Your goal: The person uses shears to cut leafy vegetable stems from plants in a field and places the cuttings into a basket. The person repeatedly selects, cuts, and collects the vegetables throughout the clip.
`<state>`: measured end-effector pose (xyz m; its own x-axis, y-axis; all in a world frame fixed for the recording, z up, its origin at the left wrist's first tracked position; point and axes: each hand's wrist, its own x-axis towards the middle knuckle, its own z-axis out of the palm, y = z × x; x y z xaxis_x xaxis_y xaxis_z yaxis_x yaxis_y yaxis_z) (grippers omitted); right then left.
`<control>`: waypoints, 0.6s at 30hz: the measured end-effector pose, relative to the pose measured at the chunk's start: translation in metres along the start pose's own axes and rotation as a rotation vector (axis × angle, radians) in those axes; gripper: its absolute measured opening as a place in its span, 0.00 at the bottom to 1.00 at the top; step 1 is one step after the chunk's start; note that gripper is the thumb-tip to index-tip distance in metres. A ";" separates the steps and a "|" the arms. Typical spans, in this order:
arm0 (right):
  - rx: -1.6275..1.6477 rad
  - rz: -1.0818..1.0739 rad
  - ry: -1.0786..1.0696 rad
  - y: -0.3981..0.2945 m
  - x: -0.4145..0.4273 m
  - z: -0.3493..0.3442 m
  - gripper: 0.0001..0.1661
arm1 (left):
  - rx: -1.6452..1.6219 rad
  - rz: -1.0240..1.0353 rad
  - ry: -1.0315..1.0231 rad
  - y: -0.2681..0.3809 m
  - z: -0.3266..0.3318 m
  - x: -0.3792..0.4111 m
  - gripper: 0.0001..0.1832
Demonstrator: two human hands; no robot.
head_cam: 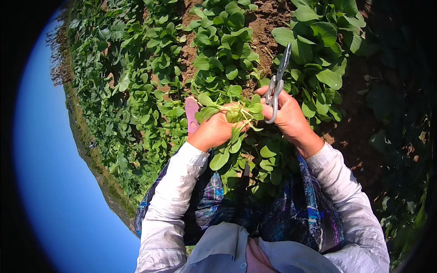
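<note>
My left hand (216,131) is closed around a small leafy green plant (235,114), whose pale stems and roundish leaves spill out on both sides of the fist. In my right hand (290,114) is a pair of scissors (275,92) with light grey handles. Their blades point up and away from me and look closed together. The right fingertips are close beside the plant's stems; whether they touch them I cannot tell. Low leafy greens (268,160) grow in the soil just below both hands.
Rows of leafy greens (222,44) run away from me, with brown soil (268,27) between them. Larger plants (317,34) stand ahead on the right. A pink shoe (192,114) is beside my left hand. Shaded ground (358,136) lies to the right.
</note>
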<state>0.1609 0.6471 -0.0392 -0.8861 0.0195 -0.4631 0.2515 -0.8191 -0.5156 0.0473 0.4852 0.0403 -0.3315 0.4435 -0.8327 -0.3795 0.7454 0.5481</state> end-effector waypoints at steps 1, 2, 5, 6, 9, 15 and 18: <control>-0.040 0.001 0.004 0.000 -0.001 0.000 0.27 | 0.259 0.047 -0.018 -0.003 -0.002 -0.002 0.22; -0.080 0.001 0.006 -0.002 -0.003 0.001 0.26 | 0.211 0.067 -0.006 -0.004 -0.004 -0.007 0.24; -0.120 0.021 0.052 0.002 -0.007 0.000 0.26 | -0.174 -0.017 -0.032 0.006 -0.017 -0.020 0.30; -0.111 0.034 0.040 0.002 -0.008 0.001 0.27 | -0.175 0.002 0.016 0.003 -0.022 -0.024 0.30; -0.146 0.044 -0.009 0.002 -0.008 0.005 0.26 | -0.269 0.025 0.142 -0.008 -0.025 -0.033 0.31; -0.191 0.068 -0.060 0.010 -0.019 0.027 0.24 | -0.274 0.091 0.171 -0.022 0.028 -0.036 0.38; -0.264 0.135 -0.130 0.019 -0.027 0.025 0.24 | -0.375 0.066 0.066 -0.030 0.050 -0.041 0.33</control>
<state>0.1804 0.6170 -0.0186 -0.8757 -0.1667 -0.4531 0.4476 -0.6322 -0.6325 0.1157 0.4693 0.0543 -0.4162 0.4426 -0.7943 -0.6407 0.4771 0.6016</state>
